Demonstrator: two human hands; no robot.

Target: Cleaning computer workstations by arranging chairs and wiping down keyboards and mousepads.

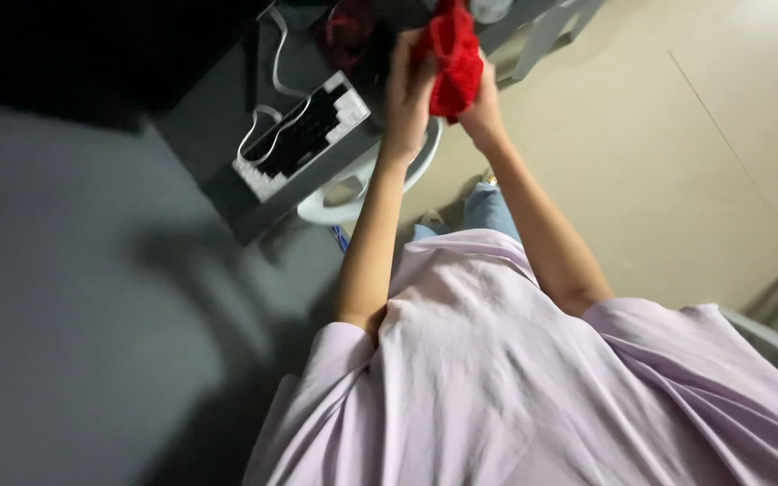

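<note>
Both hands are bunched on the red cloth (452, 56), left hand (404, 85) gripping its left edge and right hand (482, 103) underneath, so it hangs lengthwise between them above the desk's (218, 135) corner, by the keyboard (303, 133).

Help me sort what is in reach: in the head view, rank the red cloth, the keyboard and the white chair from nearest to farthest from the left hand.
1. Red cloth, held in the left hand.
2. White chair, just below that wrist.
3. Keyboard, farther left on the dark desk.
</note>
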